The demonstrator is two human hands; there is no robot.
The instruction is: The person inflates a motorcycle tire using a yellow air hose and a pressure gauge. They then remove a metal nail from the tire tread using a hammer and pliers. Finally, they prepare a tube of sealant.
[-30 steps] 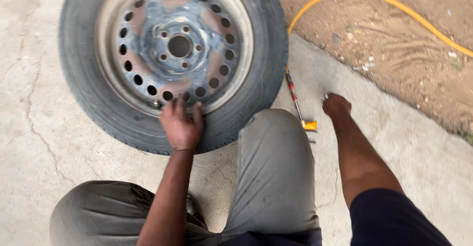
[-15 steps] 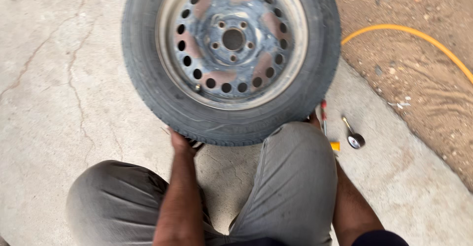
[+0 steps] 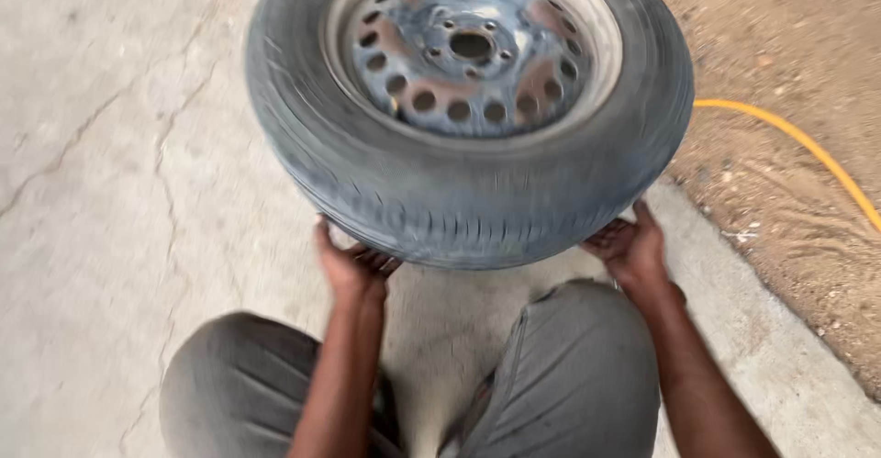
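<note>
Tyre (image 3: 477,192) on its steel rim (image 3: 473,50) is tipped up off the concrete slab (image 3: 110,146), near its dirt-side edge. Left hand (image 3: 353,265) and right hand (image 3: 629,247) cup the lower tread, fingers curled under. Best lifted evenly, elbows close, clear of the knees (image 3: 569,348).

The scene is outdoors in flat, even daylight with no hard shadows. A pale grey concrete floor (image 3: 119,192) fills the view from 6 through 9 to 11 o'clock, its surface rough and stained. Thin cracks (image 3: 170,137) run across it at 9 to 10 o'clock, branching toward the upper left. From 1 to 4 o'clock lies bare reddish-brown dirt (image 3: 789,63), scattered with small pebbles and bits of debris. The concrete edge (image 3: 762,279) meets the dirt along a diagonal line at 4 o'clock. A yellow hose (image 3: 798,141) curves over the dirt at 3 o'clock.
</note>
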